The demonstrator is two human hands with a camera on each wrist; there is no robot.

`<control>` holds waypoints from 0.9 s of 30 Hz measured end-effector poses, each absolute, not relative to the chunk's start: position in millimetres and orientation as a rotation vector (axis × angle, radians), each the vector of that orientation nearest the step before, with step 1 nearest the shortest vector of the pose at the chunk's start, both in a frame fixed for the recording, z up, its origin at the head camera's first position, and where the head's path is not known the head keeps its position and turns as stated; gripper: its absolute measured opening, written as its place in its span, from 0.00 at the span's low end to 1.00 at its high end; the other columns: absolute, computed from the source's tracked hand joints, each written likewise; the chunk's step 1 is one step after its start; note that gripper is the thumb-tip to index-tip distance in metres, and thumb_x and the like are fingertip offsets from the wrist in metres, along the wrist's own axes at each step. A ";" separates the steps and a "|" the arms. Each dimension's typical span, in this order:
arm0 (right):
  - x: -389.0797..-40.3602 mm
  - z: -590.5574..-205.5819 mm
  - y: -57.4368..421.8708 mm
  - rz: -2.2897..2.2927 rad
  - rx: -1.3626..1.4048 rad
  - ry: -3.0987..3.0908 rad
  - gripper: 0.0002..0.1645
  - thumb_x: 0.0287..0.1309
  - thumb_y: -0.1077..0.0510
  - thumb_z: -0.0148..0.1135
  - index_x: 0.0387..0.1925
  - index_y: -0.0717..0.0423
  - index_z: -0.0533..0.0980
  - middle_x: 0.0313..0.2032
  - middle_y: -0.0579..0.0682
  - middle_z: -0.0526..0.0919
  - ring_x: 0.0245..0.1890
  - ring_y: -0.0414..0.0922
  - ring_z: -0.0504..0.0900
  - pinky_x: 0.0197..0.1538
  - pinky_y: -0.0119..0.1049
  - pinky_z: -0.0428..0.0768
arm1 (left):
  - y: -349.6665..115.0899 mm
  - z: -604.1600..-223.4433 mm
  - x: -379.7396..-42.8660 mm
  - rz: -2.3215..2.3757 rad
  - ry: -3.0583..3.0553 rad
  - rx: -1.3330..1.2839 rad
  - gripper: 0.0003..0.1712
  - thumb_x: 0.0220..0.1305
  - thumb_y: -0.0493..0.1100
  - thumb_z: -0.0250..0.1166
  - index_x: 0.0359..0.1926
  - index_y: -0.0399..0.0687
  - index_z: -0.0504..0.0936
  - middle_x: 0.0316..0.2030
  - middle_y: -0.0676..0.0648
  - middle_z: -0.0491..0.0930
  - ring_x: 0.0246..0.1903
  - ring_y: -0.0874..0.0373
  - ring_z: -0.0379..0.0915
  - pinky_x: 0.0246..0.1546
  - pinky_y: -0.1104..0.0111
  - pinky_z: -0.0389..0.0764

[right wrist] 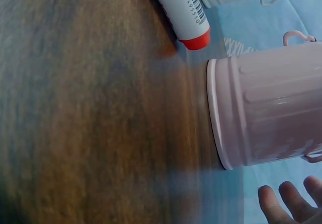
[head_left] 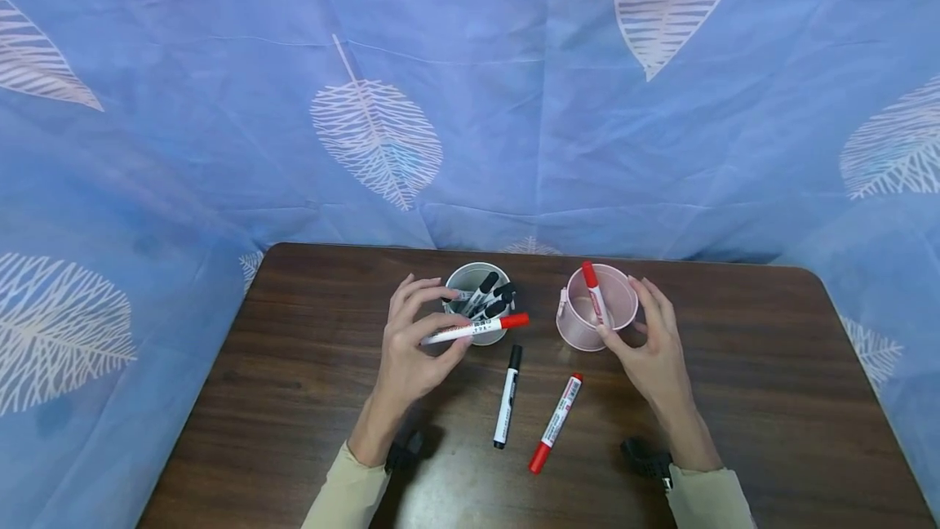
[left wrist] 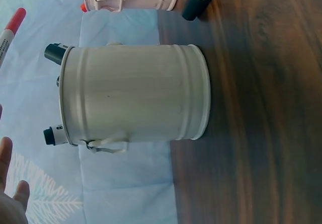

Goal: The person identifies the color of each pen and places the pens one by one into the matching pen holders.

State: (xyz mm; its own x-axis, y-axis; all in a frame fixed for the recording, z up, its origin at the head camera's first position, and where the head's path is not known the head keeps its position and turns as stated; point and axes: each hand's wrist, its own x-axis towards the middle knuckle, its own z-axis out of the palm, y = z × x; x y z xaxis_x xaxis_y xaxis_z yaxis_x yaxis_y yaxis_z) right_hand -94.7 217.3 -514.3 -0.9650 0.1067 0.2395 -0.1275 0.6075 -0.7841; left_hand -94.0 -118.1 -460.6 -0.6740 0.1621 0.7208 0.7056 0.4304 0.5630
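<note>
My left hand (head_left: 414, 341) pinches a red-capped marker (head_left: 470, 329) between thumb and fingers, over the front of the white bucket (head_left: 481, 337). Several black-capped markers (head_left: 481, 292) stand in that bucket, leaning on its rim. In the left wrist view the held marker's red cap (left wrist: 17, 20) points away from the fingers (left wrist: 6, 156). My right hand (head_left: 657, 349) is at the right side of the pink bucket (head_left: 580, 333), its thumb right at the near rim and its fingers spread. Inside the pink bucket leans another red-capped marker (head_left: 593, 288).
A black-capped marker (head_left: 507, 398) and a red-capped marker (head_left: 556, 423) lie on the brown wooden table (head_left: 279, 398), in front of and between the buckets. A blue cloth (head_left: 485, 145) with white leaf prints hangs behind the table's back edge.
</note>
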 end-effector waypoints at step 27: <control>-95.2 -517.5 219.5 1.292 0.061 -2.550 0.54 0.49 0.61 0.77 0.75 0.44 0.60 0.72 0.60 0.57 0.65 0.63 0.66 0.52 0.65 0.76 | -90.8 -449.1 -123.2 -1.117 -2.153 -0.842 0.08 0.55 0.48 0.75 0.34 0.51 0.90 0.53 0.47 0.81 0.61 0.45 0.67 0.69 0.41 0.52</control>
